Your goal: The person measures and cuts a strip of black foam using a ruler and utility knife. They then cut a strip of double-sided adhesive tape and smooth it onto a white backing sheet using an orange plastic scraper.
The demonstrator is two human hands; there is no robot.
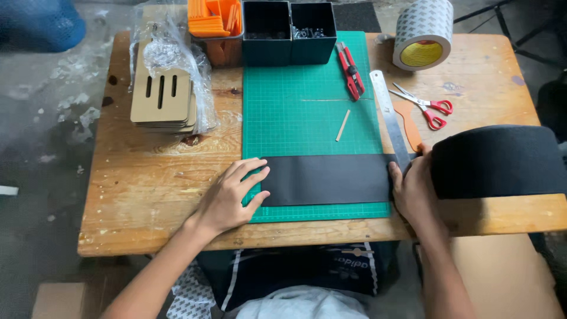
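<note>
Black strip (pixel 328 179) lies flat across the green cutting mat (pixel 307 112) on the bench (pixel 147 183), long axis running left to right between both hands, left hand (pixel 233 195) spread open pressing its left end, right hand (pixel 413 186) curled at the right end by the black roll (pixel 499 160), grip unclear.

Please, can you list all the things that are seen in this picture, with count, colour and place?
strip: 1, black, flat on mat, unrolled from roll
roll: 1, black, right
mat: 1, green, table centre
table: 1, wooden
ruler: 1, metal, mat's right edge
knife: 1, red, mat top
scissors: 1, red handles, right
tape: 1, grey, top right
bins: 2, dark, top
boards: stack, tan, left
left hand: flat on strip's left end
right hand: at strip's right end
</note>
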